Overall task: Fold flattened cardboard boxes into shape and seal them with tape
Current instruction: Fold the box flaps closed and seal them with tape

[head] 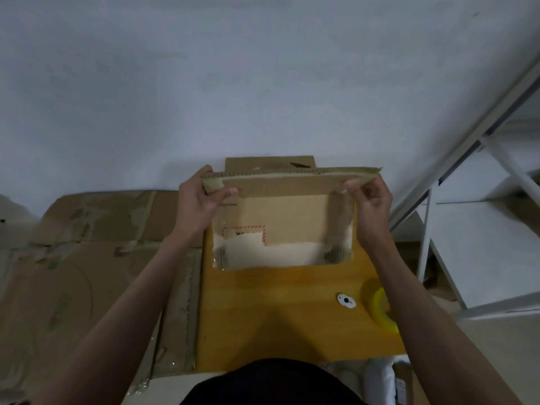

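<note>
Cardboard box [280,211] pinched both hands; print illegible.

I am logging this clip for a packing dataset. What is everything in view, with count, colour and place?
cardboard box: one, brown, flattened, held upright over the table's far end
table: one, yellow wood, centre
tape roll: one, yellowish, table's right edge
round tag: one, white, on the table beside the roll
cardboard sheets: several, brown, floor at left
shelf frame: one, white, right
left hand: grips the box's top left corner
right hand: pinches its top right corner
</note>
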`<action>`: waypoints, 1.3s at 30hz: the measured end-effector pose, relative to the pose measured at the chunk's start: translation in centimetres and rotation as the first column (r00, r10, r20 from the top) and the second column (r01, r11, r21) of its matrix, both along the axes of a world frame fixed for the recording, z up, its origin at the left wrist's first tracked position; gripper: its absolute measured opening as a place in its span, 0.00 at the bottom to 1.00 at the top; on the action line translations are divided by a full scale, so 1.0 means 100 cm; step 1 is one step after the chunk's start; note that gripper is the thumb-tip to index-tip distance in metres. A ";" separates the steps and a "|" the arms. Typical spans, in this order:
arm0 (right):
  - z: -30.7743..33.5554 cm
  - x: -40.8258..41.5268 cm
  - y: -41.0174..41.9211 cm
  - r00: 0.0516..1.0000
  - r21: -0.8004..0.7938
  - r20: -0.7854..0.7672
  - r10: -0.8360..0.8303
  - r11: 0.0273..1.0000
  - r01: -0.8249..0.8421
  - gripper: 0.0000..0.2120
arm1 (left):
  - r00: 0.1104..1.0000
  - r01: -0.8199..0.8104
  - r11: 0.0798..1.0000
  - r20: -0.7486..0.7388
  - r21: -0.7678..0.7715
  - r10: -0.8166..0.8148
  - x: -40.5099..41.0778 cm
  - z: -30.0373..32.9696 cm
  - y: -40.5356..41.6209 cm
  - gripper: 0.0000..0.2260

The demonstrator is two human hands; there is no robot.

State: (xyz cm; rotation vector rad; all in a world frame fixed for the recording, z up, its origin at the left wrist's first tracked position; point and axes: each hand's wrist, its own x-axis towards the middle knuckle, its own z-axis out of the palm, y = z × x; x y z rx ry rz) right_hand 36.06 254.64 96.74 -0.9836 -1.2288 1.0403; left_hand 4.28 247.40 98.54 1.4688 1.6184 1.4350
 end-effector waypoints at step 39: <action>-0.142 0.021 -0.072 0.339 -0.282 0.886 0.318 0.947 -0.151 0.22 | 0.751 -0.080 0.878 -0.608 -0.472 -0.258 0.027 -0.144 -0.071 0.37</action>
